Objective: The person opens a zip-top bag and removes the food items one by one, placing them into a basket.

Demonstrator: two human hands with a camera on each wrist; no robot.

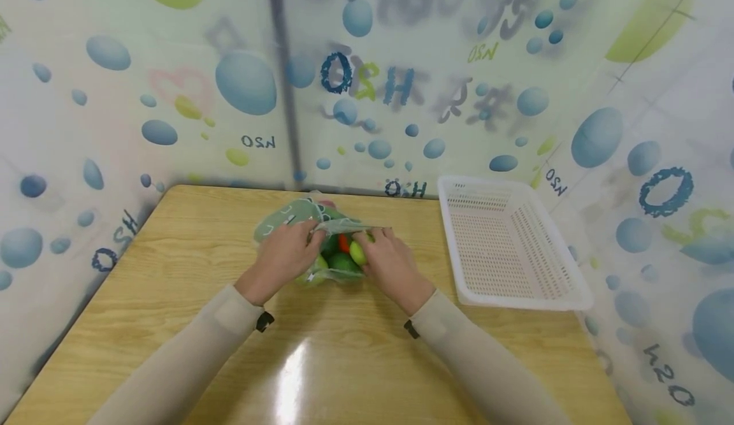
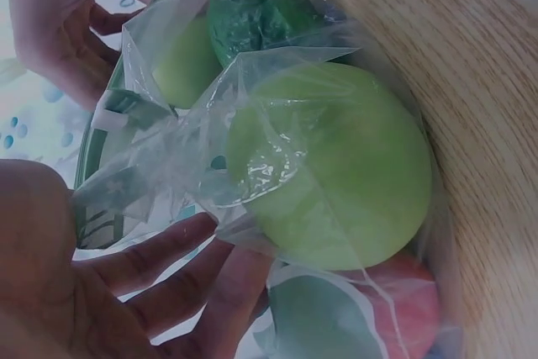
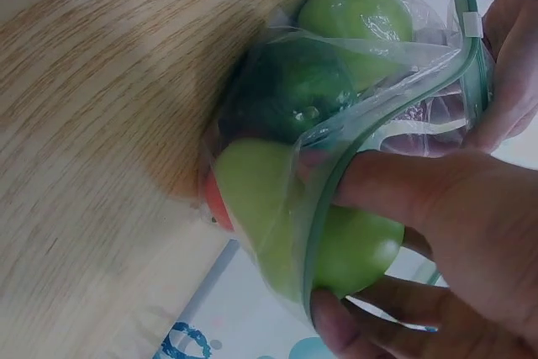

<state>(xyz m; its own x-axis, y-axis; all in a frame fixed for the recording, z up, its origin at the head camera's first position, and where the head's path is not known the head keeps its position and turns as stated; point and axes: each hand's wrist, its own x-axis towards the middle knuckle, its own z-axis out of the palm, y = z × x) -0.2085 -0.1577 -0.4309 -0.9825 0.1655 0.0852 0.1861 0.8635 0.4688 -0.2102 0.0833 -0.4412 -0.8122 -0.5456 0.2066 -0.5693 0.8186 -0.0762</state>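
Observation:
A clear zip bag [image 1: 344,225] with a green zip strip and white slider lies on its side on the table, filled with fruit and vegetables. My left hand [image 1: 288,254] pinches its rim beside the slider. At the mouth, my right hand [image 1: 395,264] grips a smooth, elongated green fruit [image 3: 357,245], one digit inside the bag. A big round pale-green fruit [image 2: 336,166] shows through the plastic in the left wrist view. Around it are a dark green, pepper-like piece [image 3: 290,94], another light green fruit [image 3: 357,18] and something red [image 1: 344,242], partly hidden.
A white perforated plastic basket [image 1: 459,253] stands to the right on the wooden table [image 1: 344,361]. Walls covered with printed blue and green spots [image 1: 246,84] rise behind the table and along both sides.

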